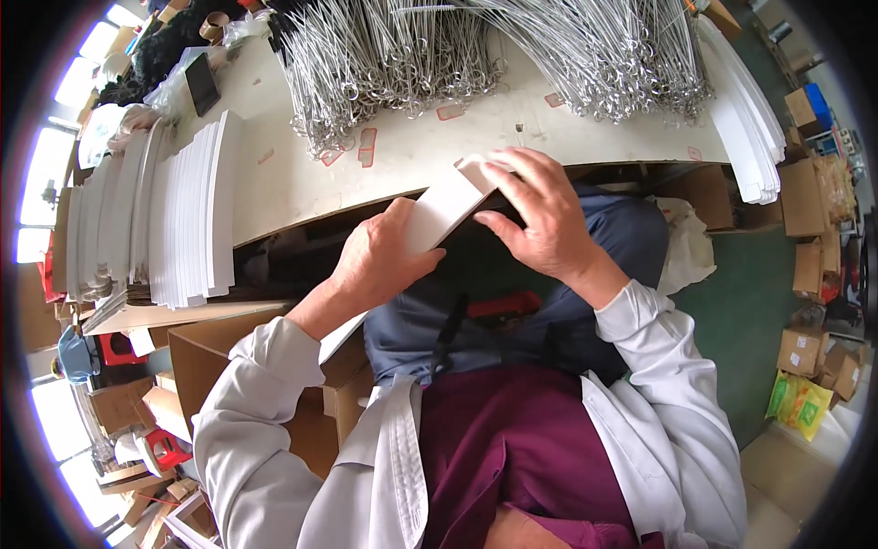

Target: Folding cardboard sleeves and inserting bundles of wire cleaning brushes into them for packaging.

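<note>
A long, narrow white cardboard box (448,206) is held slantwise over my lap, just off the table's front edge. My left hand (377,256) is closed around its middle, thumb on one side and fingers on the other. The box's lower part runs on beneath my left forearm. At the far end, where a flap (474,167) stands out, my right hand (541,212) grips with its fingers curled over the end and its thumb by the side edge. What lies inside the box cannot be seen.
Piles of thin metal rods with looped ends (412,69) cover the table's back. Flat white boxes are stacked at the table's left (192,215) and right (745,119). A dark flat device (202,84) lies at the back left. Beside my left leg stands an open brown carton (229,343).
</note>
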`<state>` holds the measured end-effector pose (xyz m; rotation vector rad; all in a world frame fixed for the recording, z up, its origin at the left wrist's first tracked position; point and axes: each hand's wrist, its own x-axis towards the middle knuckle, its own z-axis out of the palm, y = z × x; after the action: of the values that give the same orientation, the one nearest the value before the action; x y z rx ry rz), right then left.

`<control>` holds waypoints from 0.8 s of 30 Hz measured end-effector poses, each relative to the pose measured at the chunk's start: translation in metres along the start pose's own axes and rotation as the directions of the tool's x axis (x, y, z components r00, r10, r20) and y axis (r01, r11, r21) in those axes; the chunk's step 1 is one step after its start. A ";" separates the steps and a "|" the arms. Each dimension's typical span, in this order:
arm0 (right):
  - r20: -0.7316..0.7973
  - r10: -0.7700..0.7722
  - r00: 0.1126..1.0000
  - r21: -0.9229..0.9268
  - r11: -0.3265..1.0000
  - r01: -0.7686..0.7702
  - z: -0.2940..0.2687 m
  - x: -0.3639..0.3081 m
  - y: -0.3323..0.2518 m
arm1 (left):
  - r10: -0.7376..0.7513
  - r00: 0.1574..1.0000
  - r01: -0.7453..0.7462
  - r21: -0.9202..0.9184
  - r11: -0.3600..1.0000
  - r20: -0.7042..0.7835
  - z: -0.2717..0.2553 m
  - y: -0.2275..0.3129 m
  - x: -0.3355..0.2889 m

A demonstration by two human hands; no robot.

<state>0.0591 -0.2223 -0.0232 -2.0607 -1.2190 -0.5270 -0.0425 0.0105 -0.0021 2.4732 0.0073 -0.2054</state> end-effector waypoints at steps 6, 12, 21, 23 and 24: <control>-0.004 0.154 0.988 0.175 0.973 -0.151 0.015 -0.025 -0.016 | -0.079 0.995 0.073 -0.081 0.994 -0.066 0.021 0.002 -0.015; 0.154 0.436 0.887 0.556 0.703 -0.442 0.034 -0.038 -0.022 | -0.067 0.989 0.061 -0.053 0.997 -0.133 0.047 0.002 -0.025; 0.361 0.467 0.807 0.629 0.517 -0.580 0.033 -0.037 -0.026 | -0.030 0.996 0.008 -0.243 0.970 -0.087 0.051 0.010 -0.013; 0.355 0.447 0.821 0.567 0.596 -0.569 0.033 -0.035 -0.025 | -0.041 0.995 0.018 -0.256 0.967 -0.086 0.053 0.011 -0.015; 0.359 0.448 0.819 0.567 0.593 -0.572 0.034 -0.036 -0.026 | -0.049 0.995 0.024 -0.267 0.963 -0.087 0.054 0.011 -0.016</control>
<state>0.0193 -0.2110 -0.0606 -1.7147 -0.6724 0.3521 -0.0655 -0.0302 -0.0349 2.2133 0.1136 -0.0970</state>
